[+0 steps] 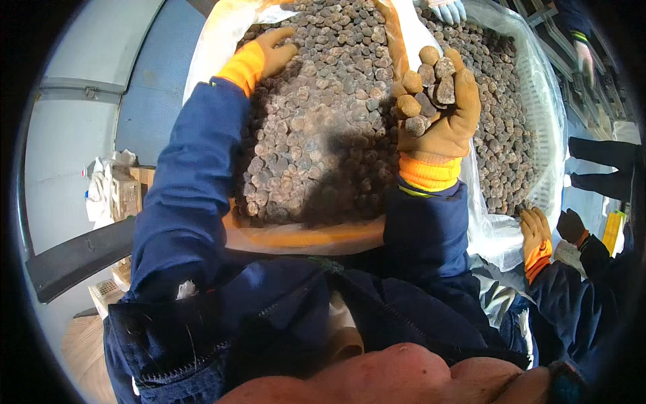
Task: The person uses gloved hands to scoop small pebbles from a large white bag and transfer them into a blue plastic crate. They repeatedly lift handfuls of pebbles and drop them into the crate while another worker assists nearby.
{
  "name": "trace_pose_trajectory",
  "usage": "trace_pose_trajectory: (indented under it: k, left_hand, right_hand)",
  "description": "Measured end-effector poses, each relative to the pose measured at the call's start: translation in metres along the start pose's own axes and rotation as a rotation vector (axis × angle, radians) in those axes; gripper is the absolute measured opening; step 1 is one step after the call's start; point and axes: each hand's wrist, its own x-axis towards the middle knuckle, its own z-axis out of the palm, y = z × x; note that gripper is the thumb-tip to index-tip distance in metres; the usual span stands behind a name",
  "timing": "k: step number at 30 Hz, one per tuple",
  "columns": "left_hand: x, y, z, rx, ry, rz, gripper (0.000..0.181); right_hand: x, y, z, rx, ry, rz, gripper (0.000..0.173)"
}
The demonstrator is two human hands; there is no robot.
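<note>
Small round brown-grey pieces, perhaps dried fruit or nuts (303,131), fill a plastic-lined orange crate (313,237) before me. My right hand (444,111), in a tan glove with an orange cuff, is palm up over the crate's right side and holds several pieces (426,91); a few are yellow-brown, the others greyish. My left hand (277,53), gloved alike, reaches over the upper left of the pieces with its fingers apart. Its fingertips touch or nearly touch them; I cannot tell which. A shadow falls across the crate's lower right.
On the right stands a second lined crate (547,116) of like pieces. A co-worker's gloved hand (535,230) is at its lower edge, another person's pale glove (448,10) at its top. More people stand at far right. A dark curved bar (83,257) lies at left.
</note>
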Motion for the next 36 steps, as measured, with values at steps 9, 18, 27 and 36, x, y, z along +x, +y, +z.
trace_pose_trajectory:
  k: [9,18,27,36]
  left_hand:
    - [0.087,-0.158,0.035,0.27,0.339,-0.038,0.059]
    - [0.088,-0.122,0.026,0.559,0.163,-0.244,0.086]
    - [0.008,-0.054,0.004,0.581,-0.286,0.18,0.045]
    - [-0.124,0.109,0.047,-0.212,-0.127,0.28,0.064]
  right_hand:
    - [-0.011,-0.004,0.005,0.017,-0.113,0.159,0.047]
    - [-0.01,-0.003,0.002,-0.088,-0.183,0.072,0.049]
    - [-0.008,-0.007,0.012,0.003,-0.168,0.139,0.048]
    - [-0.002,0.0,0.004,0.049,-0.169,0.147,0.046]
